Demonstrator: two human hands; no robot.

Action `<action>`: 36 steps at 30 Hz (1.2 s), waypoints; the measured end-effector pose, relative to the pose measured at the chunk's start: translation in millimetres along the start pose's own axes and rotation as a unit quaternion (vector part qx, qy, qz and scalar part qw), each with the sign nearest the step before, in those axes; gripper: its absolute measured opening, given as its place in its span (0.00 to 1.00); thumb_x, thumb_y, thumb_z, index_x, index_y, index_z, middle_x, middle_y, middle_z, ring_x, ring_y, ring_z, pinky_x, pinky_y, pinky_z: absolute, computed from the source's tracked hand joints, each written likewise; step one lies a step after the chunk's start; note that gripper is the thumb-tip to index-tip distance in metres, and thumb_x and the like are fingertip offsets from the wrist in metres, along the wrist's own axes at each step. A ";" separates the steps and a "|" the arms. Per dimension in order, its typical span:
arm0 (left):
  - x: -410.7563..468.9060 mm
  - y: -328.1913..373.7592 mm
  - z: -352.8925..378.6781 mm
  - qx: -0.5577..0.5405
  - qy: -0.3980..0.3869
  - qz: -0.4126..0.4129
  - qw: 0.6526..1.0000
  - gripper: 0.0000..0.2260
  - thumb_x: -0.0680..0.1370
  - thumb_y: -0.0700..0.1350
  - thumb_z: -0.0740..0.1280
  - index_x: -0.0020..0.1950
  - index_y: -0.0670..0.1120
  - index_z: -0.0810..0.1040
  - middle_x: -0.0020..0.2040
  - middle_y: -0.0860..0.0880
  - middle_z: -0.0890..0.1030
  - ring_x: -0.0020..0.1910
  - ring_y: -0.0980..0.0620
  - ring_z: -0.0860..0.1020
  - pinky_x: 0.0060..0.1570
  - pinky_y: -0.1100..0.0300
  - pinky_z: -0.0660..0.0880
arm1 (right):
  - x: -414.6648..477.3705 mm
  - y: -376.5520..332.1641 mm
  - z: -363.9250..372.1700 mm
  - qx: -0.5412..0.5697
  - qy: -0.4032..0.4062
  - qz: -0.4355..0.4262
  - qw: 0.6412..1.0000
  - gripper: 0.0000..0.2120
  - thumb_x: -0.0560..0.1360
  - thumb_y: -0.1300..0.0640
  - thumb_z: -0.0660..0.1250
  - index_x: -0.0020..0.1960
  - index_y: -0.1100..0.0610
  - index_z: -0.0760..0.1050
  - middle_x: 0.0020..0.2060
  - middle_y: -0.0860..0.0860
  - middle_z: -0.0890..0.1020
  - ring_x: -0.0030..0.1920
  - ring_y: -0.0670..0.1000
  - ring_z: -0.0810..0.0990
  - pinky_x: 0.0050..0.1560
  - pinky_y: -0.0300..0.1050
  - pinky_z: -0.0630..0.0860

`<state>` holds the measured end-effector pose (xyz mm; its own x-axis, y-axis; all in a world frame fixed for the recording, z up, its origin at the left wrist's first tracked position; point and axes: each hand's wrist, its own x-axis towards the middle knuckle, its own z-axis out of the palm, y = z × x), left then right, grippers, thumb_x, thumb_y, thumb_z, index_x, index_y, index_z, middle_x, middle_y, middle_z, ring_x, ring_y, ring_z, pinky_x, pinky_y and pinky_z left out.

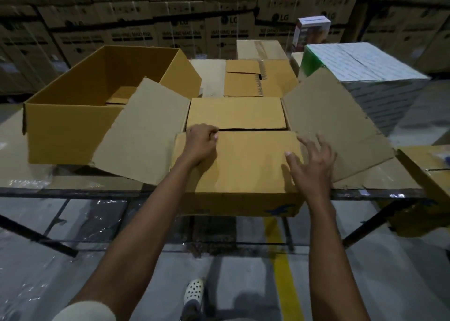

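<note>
the cardboard box point(243, 200) is set at the near edge of the table point(73, 186), its opening turned upward. its near flap point(248, 165) is laid flat, long axis running left to right. the flap's far edge is gripped near the left corner by the curled fingers of the left hand point(201, 144). its right end is overlapped by the right hand point(311, 165), fingers straight and spread, grasping nothing. an open box point(73, 130) is seen just beside, at left.
</note>
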<state>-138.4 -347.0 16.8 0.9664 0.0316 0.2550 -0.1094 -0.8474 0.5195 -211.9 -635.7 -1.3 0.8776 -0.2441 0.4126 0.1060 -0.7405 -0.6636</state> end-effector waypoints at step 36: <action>-15.6 9.6 -54.4 -0.628 -0.055 -0.207 0.748 0.05 0.80 0.44 0.72 0.54 0.44 0.83 0.51 0.47 0.85 0.48 0.49 0.83 0.45 0.56 0.80 | 91.6 -48.7 19.2 0.276 -0.295 0.104 0.909 0.13 0.79 0.48 0.72 0.52 0.58 0.86 0.48 0.52 0.89 0.49 0.57 0.88 0.55 0.54 0.83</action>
<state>-167.2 -326.8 62.1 0.9838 0.0515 -0.1716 0.1381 0.3920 0.9095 -127.8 -610.0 56.8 0.9863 0.1557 -0.0549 -0.0145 -0.2500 -0.9681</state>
